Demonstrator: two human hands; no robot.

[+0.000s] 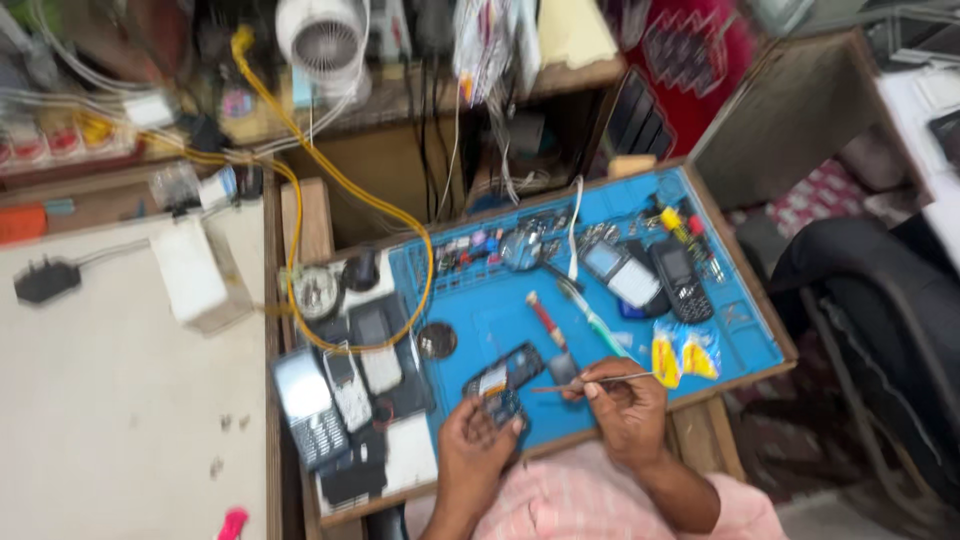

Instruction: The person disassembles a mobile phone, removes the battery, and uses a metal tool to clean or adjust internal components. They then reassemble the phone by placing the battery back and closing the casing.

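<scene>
My left hand (474, 443) holds an opened small phone (503, 382) with its circuit board showing, at the near edge of a blue work mat (480, 320). My right hand (626, 403) grips thin metal tweezers (590, 384), whose tip points left toward the phone. Both hands rest over the front of the mat, close together. A pink striped sleeve shows below my wrists.
On the mat lie two keypad phones (655, 272), a red-handled screwdriver (546, 320), a toothbrush (592, 318), yellow packets (684, 354) and small parts. Several old phones (340, 400) are piled left of the mat. A yellow cable (300, 190), a white fan (322, 35) and a charger (45, 280) are farther off.
</scene>
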